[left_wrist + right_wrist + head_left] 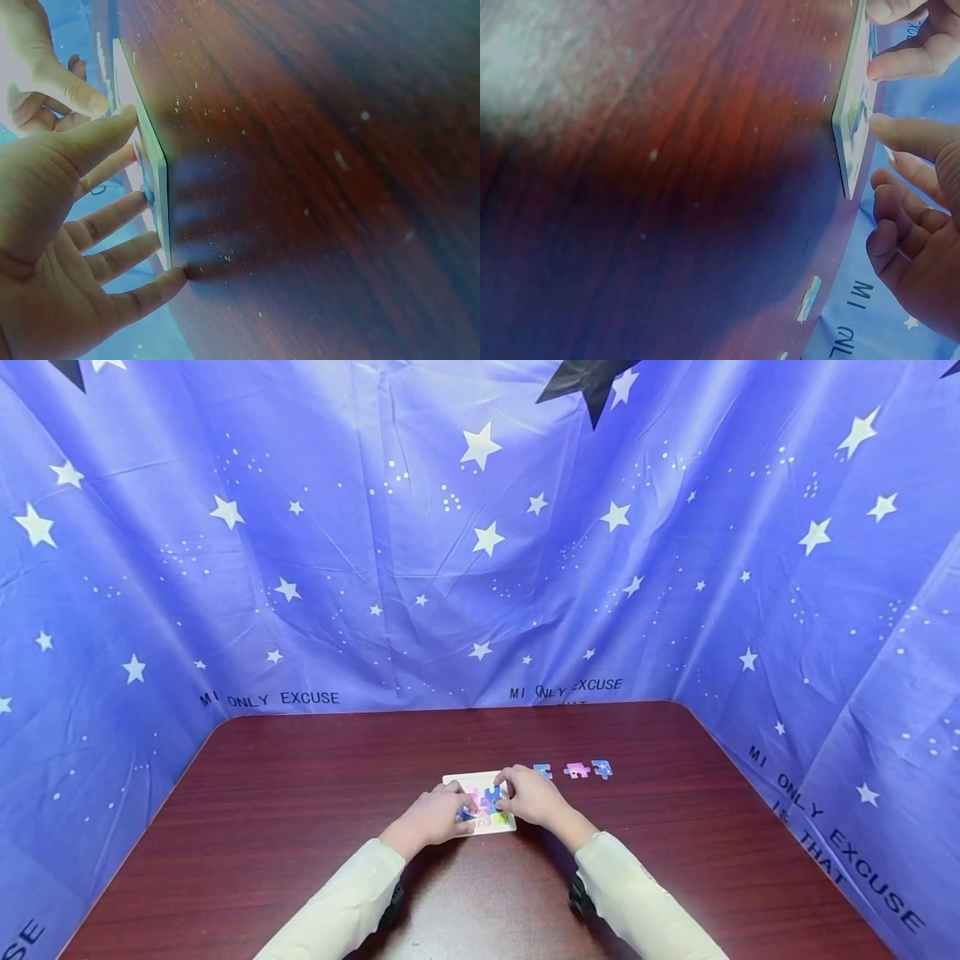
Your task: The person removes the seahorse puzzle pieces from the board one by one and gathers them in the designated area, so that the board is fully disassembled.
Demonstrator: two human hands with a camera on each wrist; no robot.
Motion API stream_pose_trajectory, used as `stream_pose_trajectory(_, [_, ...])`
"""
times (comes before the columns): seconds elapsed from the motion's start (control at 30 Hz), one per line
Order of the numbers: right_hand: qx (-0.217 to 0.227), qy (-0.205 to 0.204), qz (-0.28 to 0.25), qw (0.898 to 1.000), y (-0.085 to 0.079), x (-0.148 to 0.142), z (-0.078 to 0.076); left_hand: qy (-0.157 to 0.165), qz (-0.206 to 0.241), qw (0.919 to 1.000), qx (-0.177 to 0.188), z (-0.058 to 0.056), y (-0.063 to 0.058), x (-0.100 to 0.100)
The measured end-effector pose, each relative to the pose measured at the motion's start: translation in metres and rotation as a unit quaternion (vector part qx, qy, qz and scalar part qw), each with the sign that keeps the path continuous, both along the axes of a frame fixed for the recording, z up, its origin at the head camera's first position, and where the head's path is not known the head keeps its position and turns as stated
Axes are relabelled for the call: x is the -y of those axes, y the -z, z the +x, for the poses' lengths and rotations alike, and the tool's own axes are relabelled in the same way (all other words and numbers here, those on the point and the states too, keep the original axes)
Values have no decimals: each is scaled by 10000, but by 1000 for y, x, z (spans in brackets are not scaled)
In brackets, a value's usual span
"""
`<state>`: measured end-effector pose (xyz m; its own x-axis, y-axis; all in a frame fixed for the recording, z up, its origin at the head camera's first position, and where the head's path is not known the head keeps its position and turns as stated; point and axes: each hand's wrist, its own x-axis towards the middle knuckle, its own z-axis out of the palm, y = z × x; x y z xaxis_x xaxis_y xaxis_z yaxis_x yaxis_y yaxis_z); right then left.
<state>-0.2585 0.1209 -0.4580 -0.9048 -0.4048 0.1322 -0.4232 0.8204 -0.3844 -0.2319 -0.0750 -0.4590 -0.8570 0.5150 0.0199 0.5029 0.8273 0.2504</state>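
Observation:
A small jigsaw board (pixel 495 831) with a pale rim lies on the table, bearing pink, blue and green pieces. My left hand (pixel 435 817) rests on its left side; in the left wrist view the fingers (pixel 124 255) are spread and fairly straight, with the thumb at the near edge. Over the board's right side, my right hand (pixel 534 795) pinches a blue puzzle piece (pixel 491 796) between thumb and index finger. In the right wrist view its thumb (pixel 904 135) meets the board's surface, while the other fingers curl beside it. Both hands hide part of the picture.
Right of the board lie loose puzzle pieces: a blue one (pixel 543 771) close by the right hand, a pink one (pixel 577 770) and another blue one (pixel 602 769). The dark red wooden table (pixel 315 777) ends at a blue star-patterned curtain (pixel 420 568) on the far side and both flanks.

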Motion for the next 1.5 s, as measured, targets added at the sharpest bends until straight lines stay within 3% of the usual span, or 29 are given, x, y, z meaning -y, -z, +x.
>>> stream_pose_trajectory(1.27, [-226,66,246,9994,-5,-4,1,-9,-3,10000,53,0,1,0])
stream_pose_trajectory(1.5, [-260,-18,-9,9997,-4,-10,0,-18,22,10000,56,0,0,0])
